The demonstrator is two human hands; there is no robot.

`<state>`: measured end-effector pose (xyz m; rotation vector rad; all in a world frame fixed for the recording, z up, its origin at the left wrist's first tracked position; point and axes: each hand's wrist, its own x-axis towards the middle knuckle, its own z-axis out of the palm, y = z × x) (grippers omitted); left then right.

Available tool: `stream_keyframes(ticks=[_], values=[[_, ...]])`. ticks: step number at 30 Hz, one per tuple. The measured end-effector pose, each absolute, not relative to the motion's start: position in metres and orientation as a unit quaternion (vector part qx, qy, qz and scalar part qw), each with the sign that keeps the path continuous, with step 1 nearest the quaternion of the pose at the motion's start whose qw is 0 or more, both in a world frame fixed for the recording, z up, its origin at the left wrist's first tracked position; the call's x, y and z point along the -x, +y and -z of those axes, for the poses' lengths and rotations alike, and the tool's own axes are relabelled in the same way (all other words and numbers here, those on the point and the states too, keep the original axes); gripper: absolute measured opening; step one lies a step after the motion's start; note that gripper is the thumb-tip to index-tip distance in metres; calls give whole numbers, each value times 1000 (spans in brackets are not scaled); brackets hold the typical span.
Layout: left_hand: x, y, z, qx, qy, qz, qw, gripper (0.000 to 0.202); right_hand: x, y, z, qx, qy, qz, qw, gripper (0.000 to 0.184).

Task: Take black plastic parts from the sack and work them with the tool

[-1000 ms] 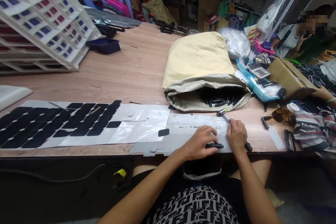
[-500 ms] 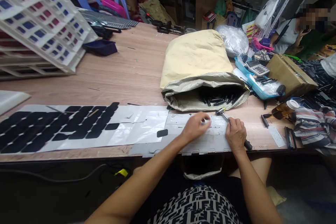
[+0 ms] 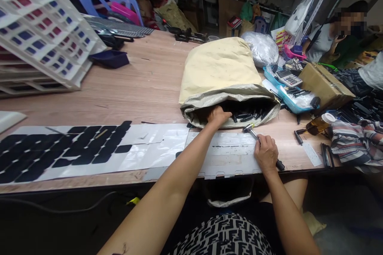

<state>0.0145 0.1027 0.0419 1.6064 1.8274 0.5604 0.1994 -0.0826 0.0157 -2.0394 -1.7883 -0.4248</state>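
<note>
At the sack [image 3: 218,65], your left hand [image 3: 219,115] lies left of black parts [image 3: 250,114], its fingers' hold unclear. Your right hand [image 3: 266,152] clasps the hammer [image 3: 254,133]; lifting carelessly could snag the sack.

On the near side of the tabletop [image 3: 152,81], the right grip [image 3: 266,153] holds a hammer [image 3: 248,128]; the left grip [image 3: 218,115] is at the cream sack's [image 3: 221,67] open mouth, left of black pieces [image 3: 247,117].

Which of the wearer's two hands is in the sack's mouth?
The left hand: it is in the open mouth of the pale yellow sack, near the black pieces. The right hand is outside, gripping a hammer.
</note>
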Motion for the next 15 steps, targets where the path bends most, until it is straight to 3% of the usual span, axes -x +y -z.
stream_keyframes(ticks=[3,9,15], values=[[-2,80,-51,-633,683,-234,279,23,-199,-83,-16,733,-635,149,194,23],[8,12,-28,-794,447,-271,310,12,-199,-82,-15,736,-636,136,186,25],[2,0,-1,-816,426,-287,265,14,-204,-81,-16,725,-646,131,200,27]])
